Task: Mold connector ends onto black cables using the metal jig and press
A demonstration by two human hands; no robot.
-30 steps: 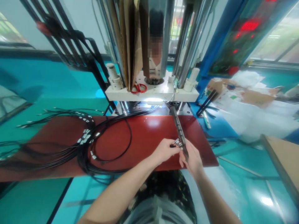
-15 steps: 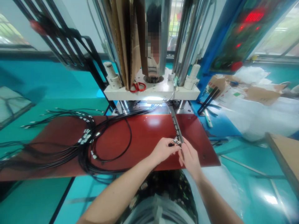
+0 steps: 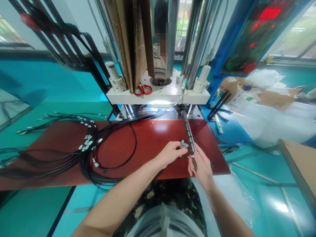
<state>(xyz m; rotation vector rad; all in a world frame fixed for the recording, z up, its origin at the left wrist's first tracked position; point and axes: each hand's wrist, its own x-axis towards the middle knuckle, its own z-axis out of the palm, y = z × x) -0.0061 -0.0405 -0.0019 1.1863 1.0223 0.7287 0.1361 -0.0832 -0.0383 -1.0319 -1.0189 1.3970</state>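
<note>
Grey bar (image 3: 189, 133) runs near to far over right side of red-brown board (image 3: 153, 141), near end gripped by right hand (image 3: 201, 166), left hand (image 3: 171, 154) pinching small metal-ended parts (image 3: 183, 144) just left; looks like loading step, next move probably calls for lining one up

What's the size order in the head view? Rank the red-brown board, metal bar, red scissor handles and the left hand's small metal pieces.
1. Red-brown board
2. Metal bar, partly covered by the right hand
3. Red scissor handles, farther from the camera
4. Small metal pieces in the left hand, as a cluster
</note>
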